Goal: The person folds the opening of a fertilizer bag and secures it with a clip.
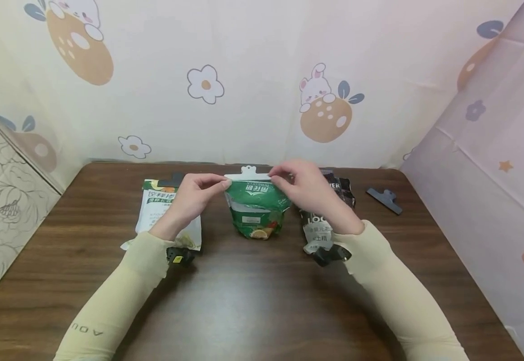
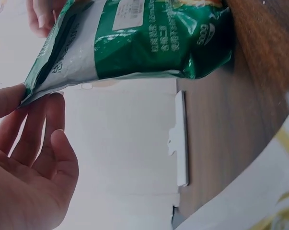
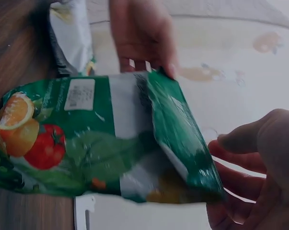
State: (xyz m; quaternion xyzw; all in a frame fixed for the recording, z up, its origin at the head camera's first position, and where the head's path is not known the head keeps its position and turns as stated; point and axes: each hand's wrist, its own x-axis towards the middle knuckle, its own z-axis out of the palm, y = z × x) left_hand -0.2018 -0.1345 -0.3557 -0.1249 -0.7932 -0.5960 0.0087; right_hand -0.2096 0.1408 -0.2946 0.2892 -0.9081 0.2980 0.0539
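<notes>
Hands (image 1: pixel 197 192) (image 1: pixel 304 186) hold a folded green bag (image 1: pixel 258 210), contents hidden.

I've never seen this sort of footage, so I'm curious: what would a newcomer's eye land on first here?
Probably the shiny green bag toward the back of the table, with the left hand pinching one top corner and the right hand at the other side. Next might come the white clip just behind it, then the cartoon rabbit on the pale backdrop.
</notes>
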